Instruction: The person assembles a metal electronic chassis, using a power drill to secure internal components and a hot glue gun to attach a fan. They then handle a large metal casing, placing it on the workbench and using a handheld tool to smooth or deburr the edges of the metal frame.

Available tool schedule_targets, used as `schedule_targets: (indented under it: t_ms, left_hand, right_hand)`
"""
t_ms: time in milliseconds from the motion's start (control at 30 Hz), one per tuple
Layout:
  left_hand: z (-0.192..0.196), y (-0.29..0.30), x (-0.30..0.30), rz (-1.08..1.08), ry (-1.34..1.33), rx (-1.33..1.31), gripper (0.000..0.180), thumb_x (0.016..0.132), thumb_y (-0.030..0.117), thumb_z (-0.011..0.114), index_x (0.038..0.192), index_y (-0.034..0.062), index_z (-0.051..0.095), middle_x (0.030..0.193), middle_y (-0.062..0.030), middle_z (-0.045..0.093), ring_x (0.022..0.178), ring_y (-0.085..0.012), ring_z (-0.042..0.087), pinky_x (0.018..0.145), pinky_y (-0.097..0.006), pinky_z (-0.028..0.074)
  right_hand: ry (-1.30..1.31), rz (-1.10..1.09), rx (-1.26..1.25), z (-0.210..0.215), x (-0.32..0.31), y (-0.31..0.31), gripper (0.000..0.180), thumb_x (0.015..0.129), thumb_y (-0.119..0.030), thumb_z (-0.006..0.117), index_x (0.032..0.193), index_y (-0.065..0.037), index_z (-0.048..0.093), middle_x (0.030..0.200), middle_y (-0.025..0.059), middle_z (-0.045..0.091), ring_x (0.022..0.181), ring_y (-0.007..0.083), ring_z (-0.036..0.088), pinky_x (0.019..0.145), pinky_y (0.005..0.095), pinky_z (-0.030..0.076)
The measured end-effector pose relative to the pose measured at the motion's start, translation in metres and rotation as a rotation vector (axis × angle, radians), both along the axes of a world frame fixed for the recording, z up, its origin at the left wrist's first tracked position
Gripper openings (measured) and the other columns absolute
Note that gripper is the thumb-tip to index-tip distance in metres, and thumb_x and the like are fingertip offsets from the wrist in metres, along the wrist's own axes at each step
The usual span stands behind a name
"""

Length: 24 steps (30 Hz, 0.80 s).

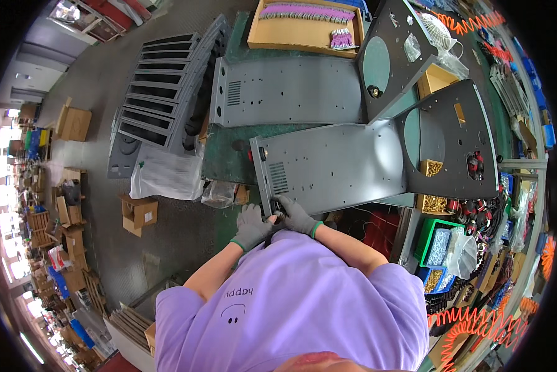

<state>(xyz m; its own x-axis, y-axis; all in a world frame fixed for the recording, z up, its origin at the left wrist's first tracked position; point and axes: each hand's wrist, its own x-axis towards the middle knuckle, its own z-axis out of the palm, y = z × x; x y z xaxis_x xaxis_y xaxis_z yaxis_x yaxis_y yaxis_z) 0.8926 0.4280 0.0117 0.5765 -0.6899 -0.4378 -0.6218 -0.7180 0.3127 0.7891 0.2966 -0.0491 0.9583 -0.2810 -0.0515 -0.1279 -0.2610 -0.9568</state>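
A grey sheet-metal panel (pixel 340 164) lies on the green bench right before me, its bent end flange (pixel 263 177) toward the left. At the flange's near corner my two gloved hands come together. My left hand (pixel 251 227) is closed beside the corner, its thumb tip bare of the glove. Bent fingers of my right hand (pixel 296 217) rest at the same corner, against the panel's near edge. Something small and dark sits between the hands, too covered to name. One black fitting (pixel 263 153) is in the flange's far end.
A second grey panel (pixel 291 90) lies beyond the first. A cardboard tray (pixel 306 38) of purple-and-grey parts stands at the back. Brass screws fill a small box (pixel 433 203) at right, near a green bin (pixel 422 243). Slotted metal frames (pixel 160 87) are stacked at left.
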Motion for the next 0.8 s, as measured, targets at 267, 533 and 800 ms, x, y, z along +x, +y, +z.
schedule_targets:
  t_ms: [267,533,800]
  left_hand:
    - [-0.01,0.006,0.001,-0.026,-0.017,-0.107,0.045,0.072,0.041,0.063,0.089,0.0005,0.057,0.098,-0.0173,0.053,0.1,-0.0345,0.048,0.082,-0.046,0.042]
    - [-0.006,0.0,0.002,0.002,0.013,0.029,0.049,0.074,0.045,0.062,0.093,0.0006,0.058,0.1,-0.0156,0.054,0.103,-0.0326,0.048,0.086,-0.044,0.042]
    - [-0.01,0.002,-0.002,-0.008,-0.003,0.024,0.053,0.075,0.049,0.062,0.093,0.0,0.058,0.101,-0.0159,0.054,0.103,-0.0322,0.049,0.086,-0.044,0.042]
  right_hand:
    - [0.318,0.009,0.049,0.002,0.014,-0.001,0.04,0.094,-0.036,0.043,0.11,-0.002,0.056,0.095,0.0251,0.061,0.092,0.0441,0.057,0.077,0.0475,0.045]
    - [0.334,-0.028,-0.193,-0.003,0.014,0.004,0.041,0.095,-0.038,0.038,0.108,-0.004,0.058,0.105,0.0259,0.057,0.096,0.0438,0.055,0.083,0.0484,0.044]
    - [0.233,-0.016,0.178,0.001,-0.004,-0.009,0.035,0.091,-0.023,0.047,0.119,-0.003,0.056,0.11,0.0202,0.06,0.099,0.0337,0.058,0.09,0.0397,0.044]
